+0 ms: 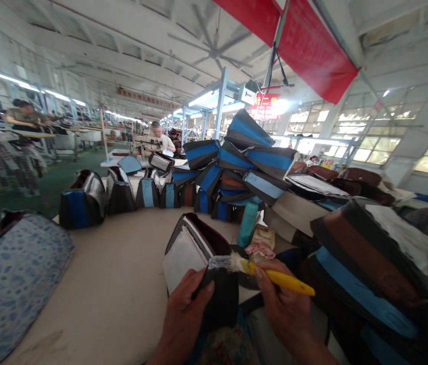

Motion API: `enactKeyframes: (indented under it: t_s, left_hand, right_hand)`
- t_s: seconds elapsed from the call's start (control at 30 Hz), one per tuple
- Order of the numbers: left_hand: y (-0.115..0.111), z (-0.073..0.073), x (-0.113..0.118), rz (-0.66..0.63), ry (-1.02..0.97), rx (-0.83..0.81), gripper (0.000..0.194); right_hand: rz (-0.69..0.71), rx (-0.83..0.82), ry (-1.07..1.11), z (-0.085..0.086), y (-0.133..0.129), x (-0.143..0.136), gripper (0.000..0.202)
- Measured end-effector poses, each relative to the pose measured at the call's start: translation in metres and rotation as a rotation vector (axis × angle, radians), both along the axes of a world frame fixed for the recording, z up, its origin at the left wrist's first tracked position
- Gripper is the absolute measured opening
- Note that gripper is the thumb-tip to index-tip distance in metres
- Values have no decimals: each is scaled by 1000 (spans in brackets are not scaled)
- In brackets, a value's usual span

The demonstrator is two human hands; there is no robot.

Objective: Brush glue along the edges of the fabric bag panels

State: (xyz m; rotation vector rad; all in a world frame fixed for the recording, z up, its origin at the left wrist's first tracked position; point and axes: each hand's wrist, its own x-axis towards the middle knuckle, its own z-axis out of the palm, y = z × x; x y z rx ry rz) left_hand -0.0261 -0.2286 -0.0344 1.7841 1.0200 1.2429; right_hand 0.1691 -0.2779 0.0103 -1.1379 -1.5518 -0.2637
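Observation:
A dark bag piece (pixel 219 299) with a whitish side panel (pixel 185 248) stands tilted in front of me, its top opening showing a brown lining. My left hand (pixel 188 304) grips its near edge, thumb on the dark end panel. In my right hand (pixel 284 299) is a paintbrush (pixel 289 281) with a yellow handle. Its pale bristles touch the top edge of the dark panel, and a wet-looking white smear lies there. Just beyond the brush are a crumpled pink and tan cloth (pixel 261 243) and a teal bottle (pixel 248 224).
Several similar bags (pixel 79 208) line the table's (pixel 122 263) far edge, rising into a blue-and-grey heap (pixel 244 157). More pieces with brown and light-blue stripes (pixel 373 253) are piled on the right. A blue-patterned bag (pixel 16 284) sits at left. Co-workers are farther back.

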Motion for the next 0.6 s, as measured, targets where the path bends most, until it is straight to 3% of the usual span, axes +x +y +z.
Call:
enactKeyframes:
  t_s: [0.13, 0.23, 0.3, 0.47, 0.6]
  left_hand:
    - [1, -9, 3, 86, 155, 392, 21]
    - [2, -14, 11, 171, 326, 755, 28]
    - [1, -16, 16, 190, 435, 894, 27]
    - [-5, -21, 26, 209, 574, 965, 17]
    - [-7, -23, 29, 215, 591, 1003, 12]
  right_hand:
    - [-84, -8, 49, 7, -9, 11, 7]
    - [-69, -6, 32, 23, -22, 8, 8]
    - [-38, 16, -20, 33, -27, 1, 9]
    - [196, -117, -239, 40, -20, -6, 12]
    - [105, -153, -354, 43, -16, 6, 11]
